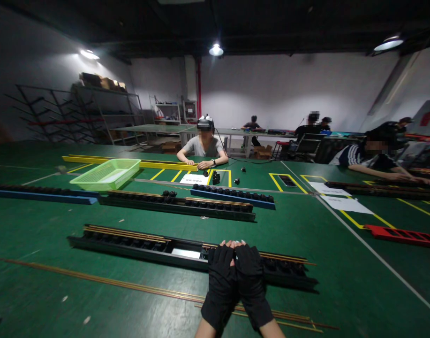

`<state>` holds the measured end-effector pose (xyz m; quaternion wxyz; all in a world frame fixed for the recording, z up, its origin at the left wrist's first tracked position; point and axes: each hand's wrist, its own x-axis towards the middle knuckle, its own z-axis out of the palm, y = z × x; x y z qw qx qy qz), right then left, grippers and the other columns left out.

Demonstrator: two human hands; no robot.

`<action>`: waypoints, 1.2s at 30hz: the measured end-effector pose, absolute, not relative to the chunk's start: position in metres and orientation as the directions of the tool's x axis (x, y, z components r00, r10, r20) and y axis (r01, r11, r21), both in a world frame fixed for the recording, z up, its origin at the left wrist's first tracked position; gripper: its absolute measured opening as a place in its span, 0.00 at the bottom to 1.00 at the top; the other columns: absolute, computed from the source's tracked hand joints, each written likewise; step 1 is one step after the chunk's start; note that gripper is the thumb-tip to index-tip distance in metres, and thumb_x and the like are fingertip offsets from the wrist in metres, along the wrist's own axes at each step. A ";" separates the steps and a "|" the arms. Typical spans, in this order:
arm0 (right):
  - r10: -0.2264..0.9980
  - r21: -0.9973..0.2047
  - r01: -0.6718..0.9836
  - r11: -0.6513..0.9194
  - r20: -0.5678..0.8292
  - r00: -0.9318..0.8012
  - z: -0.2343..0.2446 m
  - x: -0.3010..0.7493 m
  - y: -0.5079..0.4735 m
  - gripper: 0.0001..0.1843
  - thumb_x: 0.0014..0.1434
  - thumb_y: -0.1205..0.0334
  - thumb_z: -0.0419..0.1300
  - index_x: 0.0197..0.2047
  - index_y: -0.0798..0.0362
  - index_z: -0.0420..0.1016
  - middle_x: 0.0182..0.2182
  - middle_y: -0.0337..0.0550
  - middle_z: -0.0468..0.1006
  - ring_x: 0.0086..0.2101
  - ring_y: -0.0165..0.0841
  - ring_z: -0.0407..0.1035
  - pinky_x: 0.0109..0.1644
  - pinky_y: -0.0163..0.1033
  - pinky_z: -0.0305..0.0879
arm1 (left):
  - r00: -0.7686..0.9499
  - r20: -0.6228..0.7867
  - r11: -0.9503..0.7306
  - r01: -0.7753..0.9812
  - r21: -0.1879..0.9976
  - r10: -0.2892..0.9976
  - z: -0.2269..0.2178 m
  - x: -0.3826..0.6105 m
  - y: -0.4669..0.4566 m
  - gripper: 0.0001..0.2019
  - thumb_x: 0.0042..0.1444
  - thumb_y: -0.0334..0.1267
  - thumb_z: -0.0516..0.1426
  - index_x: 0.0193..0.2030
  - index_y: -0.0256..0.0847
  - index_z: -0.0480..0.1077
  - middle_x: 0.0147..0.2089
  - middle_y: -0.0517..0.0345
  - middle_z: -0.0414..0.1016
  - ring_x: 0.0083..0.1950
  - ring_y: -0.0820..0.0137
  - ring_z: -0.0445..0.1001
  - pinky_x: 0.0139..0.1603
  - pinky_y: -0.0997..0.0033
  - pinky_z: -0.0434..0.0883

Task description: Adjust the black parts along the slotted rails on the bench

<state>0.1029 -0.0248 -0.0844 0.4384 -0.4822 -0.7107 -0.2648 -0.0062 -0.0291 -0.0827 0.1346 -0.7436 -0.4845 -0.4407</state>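
Observation:
My left hand (pixel 221 268) and my right hand (pixel 249 266), both in black fingerless gloves, lie side by side across a long black rail (pixel 147 252). Their fingers are close together and bent over its top, with the tips at the far edge. What lies directly beneath the palms is hidden. Thin brass rods (pixel 126 233) and a row of black blocks (pixel 290 266) run along the rail. A pale, shiny section (pixel 185 253) shows in its channel left of my hands. Long loose brass rods (pixel 130 284) lie on the green table (pixel 147 312), passing beneath my wrists.
Beyond lie another black rail (pixel 215 213), blue rails (pixel 243 197) (pixel 60 195) and a yellow rail (pixel 158 164). A green basket (pixel 107 173) stands at left, a red rail (pixel 404 235) at right. A person (pixel 204 145) works across the table; another (pixel 362 159) leans in at right.

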 end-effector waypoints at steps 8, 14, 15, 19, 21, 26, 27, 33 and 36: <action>0.396 0.025 0.896 0.444 0.891 -0.221 -0.091 0.131 -0.040 0.20 0.61 0.67 0.48 0.52 0.55 0.74 0.47 0.52 0.79 0.51 0.39 0.71 0.54 0.47 0.65 | 0.131 0.834 -0.478 0.862 0.171 0.535 -0.096 -0.006 -0.022 0.24 0.61 0.27 0.47 0.64 0.37 0.65 0.55 0.44 0.77 0.60 0.58 0.72 0.57 0.51 0.71; 0.388 0.094 0.800 0.593 0.837 -0.386 -0.119 0.162 -0.083 0.11 0.59 0.63 0.54 0.41 0.47 0.77 0.35 0.41 0.80 0.38 0.34 0.72 0.45 0.40 0.67 | 0.096 0.816 -0.470 0.853 0.228 0.570 -0.096 0.000 -0.032 0.28 0.60 0.23 0.47 0.68 0.37 0.60 0.63 0.45 0.71 0.69 0.59 0.64 0.64 0.47 0.66; 0.434 0.074 0.802 0.593 0.810 -0.396 -0.121 0.165 -0.088 0.10 0.59 0.62 0.55 0.41 0.46 0.77 0.36 0.41 0.80 0.39 0.34 0.72 0.45 0.39 0.67 | 0.086 0.816 -0.465 0.853 0.236 0.572 -0.095 0.000 -0.033 0.28 0.60 0.23 0.48 0.68 0.37 0.60 0.63 0.46 0.71 0.68 0.59 0.64 0.64 0.48 0.67; 0.510 0.023 0.802 0.598 0.760 -0.402 -0.121 0.168 -0.095 0.09 0.59 0.61 0.57 0.41 0.45 0.77 0.38 0.39 0.79 0.39 0.32 0.72 0.44 0.36 0.66 | 0.060 0.811 -0.451 0.854 0.260 0.582 -0.094 0.001 -0.032 0.28 0.61 0.24 0.48 0.68 0.39 0.59 0.63 0.47 0.72 0.67 0.60 0.66 0.64 0.48 0.67; 0.503 0.004 0.784 0.620 0.765 -0.402 -0.118 0.165 -0.096 0.09 0.59 0.60 0.56 0.41 0.45 0.77 0.37 0.39 0.78 0.39 0.32 0.71 0.45 0.37 0.65 | 0.065 0.806 -0.442 0.861 0.253 0.588 -0.094 0.001 -0.031 0.28 0.61 0.24 0.48 0.69 0.39 0.58 0.63 0.47 0.71 0.67 0.61 0.66 0.64 0.48 0.67; 0.528 -0.054 0.733 0.678 0.730 -0.434 -0.114 0.156 -0.104 0.08 0.61 0.56 0.57 0.41 0.44 0.75 0.36 0.39 0.77 0.39 0.33 0.68 0.49 0.39 0.62 | 0.103 0.809 -0.441 0.874 0.204 0.579 -0.097 0.001 -0.031 0.31 0.60 0.24 0.49 0.70 0.40 0.56 0.65 0.47 0.70 0.69 0.59 0.63 0.66 0.48 0.66; 0.545 -0.071 0.731 0.678 0.716 -0.436 -0.115 0.155 -0.105 0.07 0.61 0.57 0.58 0.41 0.44 0.76 0.36 0.38 0.77 0.38 0.33 0.68 0.48 0.38 0.61 | 0.101 0.811 -0.442 0.873 0.206 0.577 -0.097 0.001 -0.031 0.30 0.60 0.24 0.49 0.70 0.39 0.56 0.64 0.48 0.70 0.69 0.60 0.63 0.66 0.48 0.65; 0.527 -0.090 0.728 0.680 0.751 -0.399 -0.117 0.149 -0.103 0.10 0.63 0.66 0.54 0.35 0.46 0.76 0.29 0.38 0.74 0.33 0.32 0.65 0.46 0.38 0.59 | 0.090 0.809 -0.449 0.865 0.225 0.580 -0.095 0.001 -0.031 0.27 0.61 0.25 0.50 0.67 0.39 0.61 0.62 0.48 0.72 0.67 0.59 0.65 0.66 0.48 0.64; 0.475 -0.017 0.725 0.688 0.766 -0.433 -0.114 0.145 -0.104 0.12 0.64 0.69 0.53 0.34 0.48 0.75 0.28 0.39 0.74 0.33 0.32 0.65 0.49 0.39 0.59 | 0.080 0.796 -0.447 0.859 0.251 0.600 -0.090 0.002 -0.031 0.26 0.61 0.26 0.49 0.66 0.40 0.62 0.62 0.48 0.73 0.66 0.59 0.66 0.66 0.48 0.63</action>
